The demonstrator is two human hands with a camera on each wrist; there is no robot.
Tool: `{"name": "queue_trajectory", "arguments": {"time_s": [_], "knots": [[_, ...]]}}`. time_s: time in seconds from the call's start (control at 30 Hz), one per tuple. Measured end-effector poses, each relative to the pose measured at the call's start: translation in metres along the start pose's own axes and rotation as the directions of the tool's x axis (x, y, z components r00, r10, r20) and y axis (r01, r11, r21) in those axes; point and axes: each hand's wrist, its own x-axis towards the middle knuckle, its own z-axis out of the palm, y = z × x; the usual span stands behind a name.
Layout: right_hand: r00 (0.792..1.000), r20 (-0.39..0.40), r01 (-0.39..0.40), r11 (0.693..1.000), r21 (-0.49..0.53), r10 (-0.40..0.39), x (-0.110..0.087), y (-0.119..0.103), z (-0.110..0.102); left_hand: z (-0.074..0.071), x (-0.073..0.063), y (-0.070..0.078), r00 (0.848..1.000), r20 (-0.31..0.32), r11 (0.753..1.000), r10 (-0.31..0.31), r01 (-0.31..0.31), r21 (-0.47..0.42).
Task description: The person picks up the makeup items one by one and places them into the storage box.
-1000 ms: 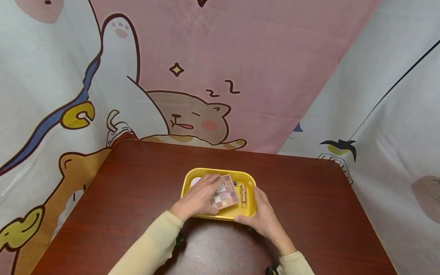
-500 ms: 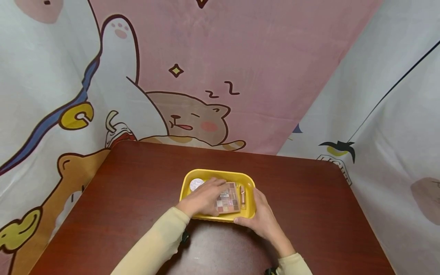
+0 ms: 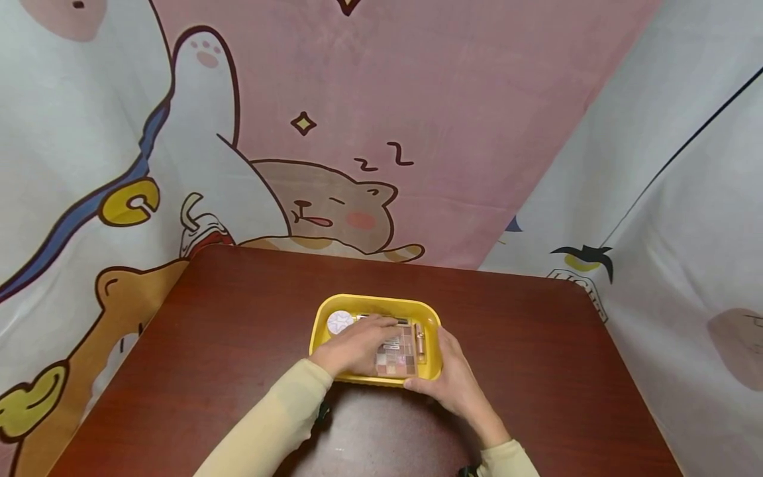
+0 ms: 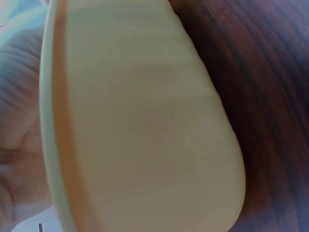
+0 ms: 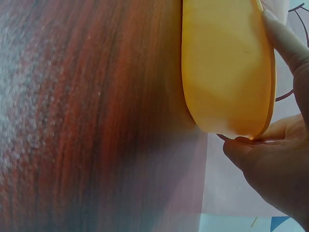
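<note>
A yellow plastic tray (image 3: pixel 377 302) stands on the table. Inside it an eyeshadow palette (image 3: pixel 398 361) lies flat, its left part covered by my left hand (image 3: pixel 357 346). That hand grips the palette from above, fingers over its far edge; the thumb is hidden. Right of the palette lies a lipstick (image 3: pixel 420 343) in a pinkish case. A round white compact-like case (image 3: pixel 340 322) with a star pattern sits in the far left corner. My right hand (image 3: pixel 454 376) holds the tray's right end, its thumb at the front rim. In the right wrist view, its fingers curl at that tray end.
Partly hidden behind the left hand, a slim dark item (image 3: pixel 403 320) lies along the tray's far wall. The dark red wooden table (image 3: pixel 536 331) extends around the tray. A cartoon-print curtain (image 3: pixel 453 132) hangs behind and at both sides.
The palette, held tilted by my left hand, has turned straight and gone down flat in the tray beside the lipstick. The white case has come into fuller view. My right hand stays at the tray.
</note>
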Motion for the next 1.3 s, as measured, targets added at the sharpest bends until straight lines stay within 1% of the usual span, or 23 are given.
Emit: {"name": "queue_trajectory", "arguments": {"time_s": [0.23, 0.3, 0.47, 0.67, 0.83, 1.0, 1.13, 1.23, 1.3], "knots": [[0.999, 0.018, -0.041, 0.999, 0.006, 0.041, 0.004, -0.004, 0.000, 0.000, 0.001, -0.002, 1.000, -0.006, 1.000, 0.017, -0.016, 0.024], [0.999, 0.018, -0.043, 0.999, 0.002, 0.043, 0.005, -0.005, 0.000, -0.001, 0.002, -0.003, 1.000, -0.010, 0.999, 0.018, -0.018, 0.027], [1.000, 0.005, -0.025, 1.000, -0.001, 0.025, 0.006, -0.006, -0.001, -0.002, 0.003, -0.003, 1.000, -0.015, 1.000, 0.023, -0.023, -0.005], [1.000, 0.002, -0.030, 1.000, 0.009, 0.030, 0.003, -0.006, 0.000, -0.001, 0.002, -0.002, 1.000, 0.003, 1.000, -0.007, 0.007, -0.029], [1.000, -0.006, -0.013, 1.000, 0.002, 0.013, 0.002, -0.004, 0.002, 0.000, -0.001, 0.000, 1.000, -0.002, 0.999, -0.018, 0.018, -0.031], [1.000, -0.003, -0.031, 1.000, 0.002, 0.031, 0.000, -0.004, 0.003, 0.001, -0.010, 0.002, 0.999, -0.037, 1.000, -0.029, 0.029, -0.008], [0.999, -0.007, -0.032, 0.999, 0.007, 0.032, -0.002, -0.003, 0.003, -0.001, -0.021, 0.002, 0.995, -0.097, 1.000, -0.025, 0.027, 0.014], [1.000, -0.013, -0.023, 1.000, 0.011, 0.023, -0.002, -0.003, 0.003, -0.003, -0.030, 0.001, 0.987, -0.161, 1.000, -0.013, 0.017, 0.020], [1.000, -0.015, -0.023, 1.000, 0.012, 0.023, -0.002, -0.003, 0.003, -0.003, -0.035, -0.001, 0.982, -0.191, 0.999, -0.007, 0.012, 0.029]]}}
